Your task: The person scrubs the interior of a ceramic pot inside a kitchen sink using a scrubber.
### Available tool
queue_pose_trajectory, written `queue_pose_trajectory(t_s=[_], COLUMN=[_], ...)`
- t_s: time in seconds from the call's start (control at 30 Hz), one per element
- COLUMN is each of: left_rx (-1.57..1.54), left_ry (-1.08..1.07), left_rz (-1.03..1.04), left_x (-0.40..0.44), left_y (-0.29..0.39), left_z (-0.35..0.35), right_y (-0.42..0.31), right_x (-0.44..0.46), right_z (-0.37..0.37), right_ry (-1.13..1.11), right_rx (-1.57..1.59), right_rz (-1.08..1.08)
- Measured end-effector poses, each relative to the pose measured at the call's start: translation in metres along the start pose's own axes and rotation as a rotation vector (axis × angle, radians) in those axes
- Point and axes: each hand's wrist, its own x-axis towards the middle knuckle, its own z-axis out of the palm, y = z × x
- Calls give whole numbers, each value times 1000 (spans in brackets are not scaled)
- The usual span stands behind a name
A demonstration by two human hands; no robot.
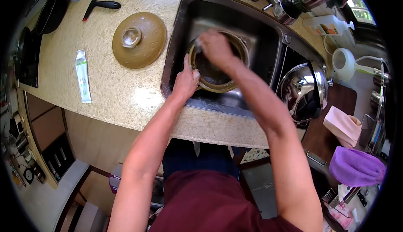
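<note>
A round brown clay pot sits in the left basin of the steel sink. My left hand grips its rim from the left, with a finger stretched along the outside. Over the far left of the rim, my right hand is closed and blurred by motion. A small greyish-white scrubbing pad shows at its fingertips, partly hidden. My right forearm covers part of the pot's right side. On the counter left of the sink lies the pot's brown lid, knob up.
A white-and-green tube and a black-handled squeegee lie on the counter. A shiny metal lid or bowl fills the right basin. The faucet stands behind the sink, and a purple cloth hangs at right.
</note>
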Motion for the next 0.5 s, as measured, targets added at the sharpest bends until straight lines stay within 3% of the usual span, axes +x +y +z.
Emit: queue_pose_trajectory(t_s=[0.07, 0.13, 0.2, 0.23, 0.27, 0.3, 0.33, 0.43, 0.5], left_rx=[7, 50, 10, -97, -92, -71, -54, -92, -107], left_ry=[-1, 34, 37, -89, -91, -87, -85, -111, -128], left_rz=[17, 77, 178, 13, 18, -9, -48, -79, -103], left_x=[5, 8, 3, -1, 0, 3, 2, 2, 1], left_y=[-9, -15, -6, 4, 4, 1, -3, -2, -6], left_z=[1, 4, 0, -7, -5, -3, -1, 2, 2], right_y=[-15, -12, -1, -8, -13, -20, -20, -3, 7], right_x=[-29, -37, -16, -27, -36, -51, -63, -42, -15], right_z=[21, 21, 23, 23, 24, 22, 17, 20, 32], right_ry=[-110, -92, 8, -30, -57, -132, -246, -227, 167], right_rx=[356, 490, 649, 544, 432, 519, 601, 539, 678], right_rz=[168, 250, 568, 505, 425, 376, 469, 385, 761])
